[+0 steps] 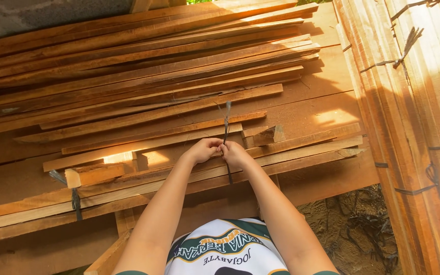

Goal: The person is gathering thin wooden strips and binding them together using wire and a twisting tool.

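My left hand (203, 149) and my right hand (236, 154) meet over a bundle of long thin wooden slats (301, 152) lying across the front of a wooden platform. Both hands pinch a dark strap (226, 127) that wraps the bundle; its frayed ends stick up above my fingers and one end hangs down below them. A second dark strap (75, 199) binds the same bundle further left. A short wooden block (93, 174) rests on the slats near that strap.
A large loose pile of wooden slats (143, 76) covers the platform behind the bundle. Tied stacks of slats (413, 102) stand at the right, bound with dark straps. Bare ground with strap scraps (357, 229) shows at lower right.
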